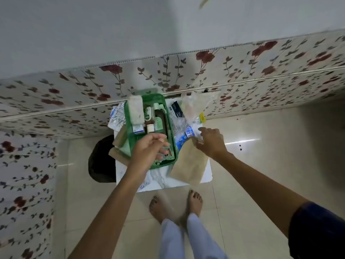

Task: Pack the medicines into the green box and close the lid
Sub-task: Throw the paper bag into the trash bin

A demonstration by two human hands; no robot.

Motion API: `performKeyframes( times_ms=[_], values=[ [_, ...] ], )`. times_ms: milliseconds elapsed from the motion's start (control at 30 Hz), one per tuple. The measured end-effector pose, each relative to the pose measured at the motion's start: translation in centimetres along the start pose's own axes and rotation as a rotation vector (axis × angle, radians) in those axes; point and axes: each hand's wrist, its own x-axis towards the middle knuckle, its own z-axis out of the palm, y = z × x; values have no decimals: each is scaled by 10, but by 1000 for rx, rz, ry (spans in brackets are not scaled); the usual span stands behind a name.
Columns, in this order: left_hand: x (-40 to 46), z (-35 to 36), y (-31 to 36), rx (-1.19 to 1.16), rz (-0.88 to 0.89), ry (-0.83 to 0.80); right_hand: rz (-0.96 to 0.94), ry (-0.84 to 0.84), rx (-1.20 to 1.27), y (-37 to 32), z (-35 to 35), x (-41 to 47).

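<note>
Left hand (149, 148) curled over green box (128, 116), grip unclear; right hand (210, 141) pinching clear bag (196, 107).

Green box (128, 116) glossy plastic; envelope (188, 165) matt brown paper; bag (196, 107) clear film.

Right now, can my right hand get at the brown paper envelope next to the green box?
Probably yes. Your right hand is already at the top edge of the brown paper envelope, which lies uncovered beside the green box; only a clear plastic bag sits just beyond.
</note>
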Motion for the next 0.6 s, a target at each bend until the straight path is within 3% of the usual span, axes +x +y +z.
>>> performKeyframes(
  times_ms=[133,233,400,500,600],
  values=[
    [17,10,-10,137,121,76,-95,-112,-96,4,-11,3],
    [25,20,-9,245,214,56,-185,-220,51,6,-44,-4],
    [34,40,-2,498,223,-112,-300,-179,382,-17,-104,-18],
    [43,39,1,438,194,-4,-226,-130,696,-30,-112,-8],
    [48,29,10,181,90,154,42,134,890,-27,-101,13]
  ],
)
